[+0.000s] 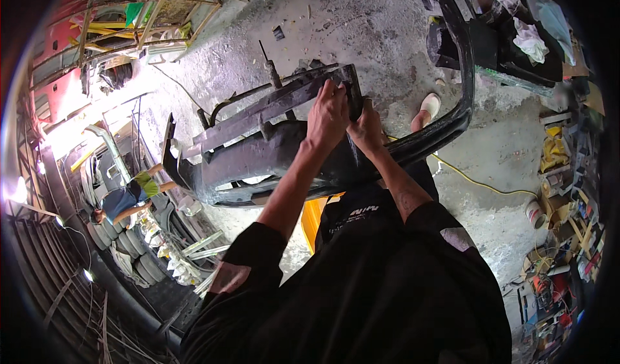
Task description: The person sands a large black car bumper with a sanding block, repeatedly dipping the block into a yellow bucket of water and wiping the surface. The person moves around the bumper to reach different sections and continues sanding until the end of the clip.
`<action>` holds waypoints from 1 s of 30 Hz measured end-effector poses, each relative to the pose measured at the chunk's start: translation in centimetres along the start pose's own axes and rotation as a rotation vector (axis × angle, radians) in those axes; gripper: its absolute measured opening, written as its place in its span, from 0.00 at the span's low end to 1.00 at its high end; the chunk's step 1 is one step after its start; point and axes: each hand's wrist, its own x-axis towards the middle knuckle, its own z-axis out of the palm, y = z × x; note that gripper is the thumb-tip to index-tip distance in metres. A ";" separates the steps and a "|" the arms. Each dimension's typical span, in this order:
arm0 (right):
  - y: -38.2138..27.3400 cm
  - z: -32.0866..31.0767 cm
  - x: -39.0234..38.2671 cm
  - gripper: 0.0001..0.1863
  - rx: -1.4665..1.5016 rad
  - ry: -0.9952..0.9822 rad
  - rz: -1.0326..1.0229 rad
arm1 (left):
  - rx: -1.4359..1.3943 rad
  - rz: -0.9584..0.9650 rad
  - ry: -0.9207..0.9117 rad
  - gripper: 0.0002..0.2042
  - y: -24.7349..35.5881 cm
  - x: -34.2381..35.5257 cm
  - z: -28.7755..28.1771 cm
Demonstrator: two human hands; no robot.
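Observation:
A large black car bumper (258, 154) stretches across the middle in front of my body, its right arm curving far out and away. My left hand (328, 115) is closed, fingers bent over the bumper's upper edge near a dark upright piece. Close beside it, my right hand (367, 130) curls around the same dark part of the bumper. Whether a small item is between the fingers I cannot tell. A thin dark rod with a thicker handle (274, 74) sticks up at the bumper's far edge, left of my hands.
A yellow cord (481, 184) runs over the grey floor to a white bucket-like container (535, 214). Someone's foot in a pale shoe (429, 107) stands inside the bumper's curve. Another person (132, 196) is at far left near stacked tyres (139, 260). Clutter (568, 235) lines the right side.

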 end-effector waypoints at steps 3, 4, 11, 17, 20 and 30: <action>-1.2 1.6 0.0 0.28 0.023 -0.024 -0.083 | 0.165 -0.026 0.025 0.08 -4.4 4.0 -0.7; -1.2 1.6 0.0 0.29 0.034 -0.025 -0.092 | 0.157 -0.038 0.051 0.08 -4.9 4.3 -0.4; 0.2 0.7 0.2 0.25 -0.001 0.024 -0.004 | 0.118 0.047 0.027 0.08 -1.1 1.4 0.5; 1.1 1.0 0.8 0.27 -0.021 0.013 -0.043 | 0.112 -0.069 0.047 0.07 -0.9 1.1 2.0; 2.3 1.1 0.6 0.24 0.003 0.006 0.008 | 0.079 -0.072 -0.011 0.07 0.2 1.4 1.7; 0.8 -0.1 0.8 0.26 0.373 -0.131 0.000 | 0.099 -0.310 0.173 0.12 -4.9 4.1 -1.0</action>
